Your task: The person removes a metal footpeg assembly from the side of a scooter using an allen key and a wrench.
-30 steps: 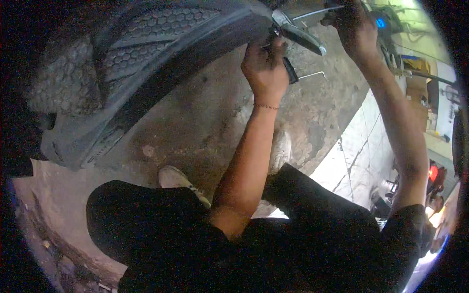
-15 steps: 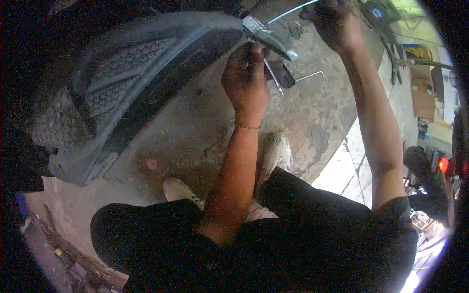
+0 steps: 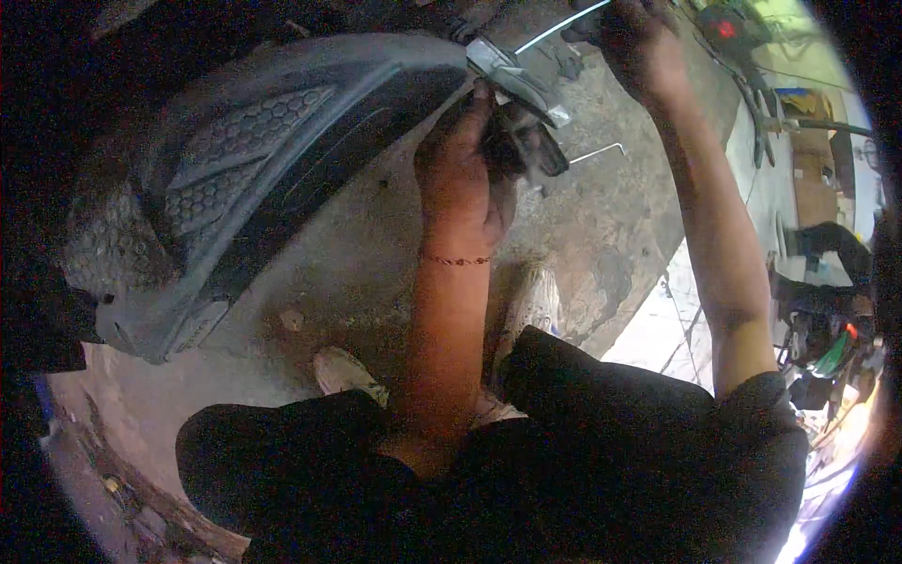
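My left hand point(image 3: 460, 179) is closed at the tip of a dark plastic vehicle panel point(image 3: 310, 169) with honeycomb-textured patches. Its thumb presses up beside a clear and silvery lens-like piece point(image 3: 517, 80); the other fingers curl in shadow, and what they grip is hidden. Just right of those fingers is a black part point(image 3: 545, 150), from which a thin bent metal rod point(image 3: 598, 152) sticks out. At the top, my right hand point(image 3: 644, 56) is closed around a straight, thin metal rod point(image 3: 564, 26), whose lower end reaches the lens-like piece.
Stained concrete floor point(image 3: 601, 216) lies under my hands, with my light shoes point(image 3: 531, 296) below. Pliers-like dark handles point(image 3: 759, 122) are beyond my right forearm. Cardboard boxes point(image 3: 816, 183) and cluttered items stand at the far right.
My left hand has turned and shifted slightly left; the slim metal rod that showed at its fingers is out of sight. My right hand has moved only slightly, still with its rod.
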Available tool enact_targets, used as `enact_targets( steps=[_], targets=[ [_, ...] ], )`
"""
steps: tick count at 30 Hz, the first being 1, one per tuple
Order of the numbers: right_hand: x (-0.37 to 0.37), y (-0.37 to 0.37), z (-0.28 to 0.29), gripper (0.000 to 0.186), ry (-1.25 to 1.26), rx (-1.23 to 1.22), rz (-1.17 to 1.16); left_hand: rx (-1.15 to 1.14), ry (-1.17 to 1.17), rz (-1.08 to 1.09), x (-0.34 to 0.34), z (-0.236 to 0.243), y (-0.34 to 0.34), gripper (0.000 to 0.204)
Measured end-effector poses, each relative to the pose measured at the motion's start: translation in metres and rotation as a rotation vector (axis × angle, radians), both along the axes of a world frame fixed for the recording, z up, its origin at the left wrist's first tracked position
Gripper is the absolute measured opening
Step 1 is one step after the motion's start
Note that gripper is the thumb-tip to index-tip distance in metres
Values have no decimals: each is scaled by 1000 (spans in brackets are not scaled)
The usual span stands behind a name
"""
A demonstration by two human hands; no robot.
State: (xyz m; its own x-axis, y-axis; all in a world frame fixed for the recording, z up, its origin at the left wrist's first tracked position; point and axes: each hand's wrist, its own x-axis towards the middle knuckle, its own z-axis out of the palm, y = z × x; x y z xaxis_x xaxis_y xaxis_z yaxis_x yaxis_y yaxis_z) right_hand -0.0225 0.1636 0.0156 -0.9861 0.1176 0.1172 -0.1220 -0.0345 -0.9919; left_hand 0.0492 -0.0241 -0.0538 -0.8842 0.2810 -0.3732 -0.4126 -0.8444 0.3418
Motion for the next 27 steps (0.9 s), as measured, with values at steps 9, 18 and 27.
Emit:
enact_targets(
  steps=[9, 18, 27],
  targets=[
    [0, -14, 1, 21, -50, 31, -128, -850, 387, 375, 8, -58, 28, 29],
    [-9, 5, -19, 26, 26, -54, 108, -751, 322, 494, 7, -52, 37, 23],
    [0, -8, 1, 24, 44, 135, -29, -1144, 631, 647, -8, -67, 31, 14]
  ],
)
